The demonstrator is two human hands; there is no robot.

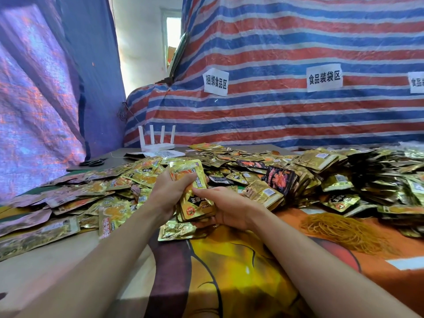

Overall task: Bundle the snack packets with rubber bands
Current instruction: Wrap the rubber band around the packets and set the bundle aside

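Head: left grip (168, 191), right grip (227, 207) clasp packet stack (197, 206).

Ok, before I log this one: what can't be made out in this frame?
Head view only:
1. Whether the stack of packets is already banded: the left hand and right hand gripping it cover its sides.
2. How many packets it holds: only the top faces show.
3. The rightmost paper label: cut off by the right edge.
4. Single bands in the rubber band pile: blurred together.
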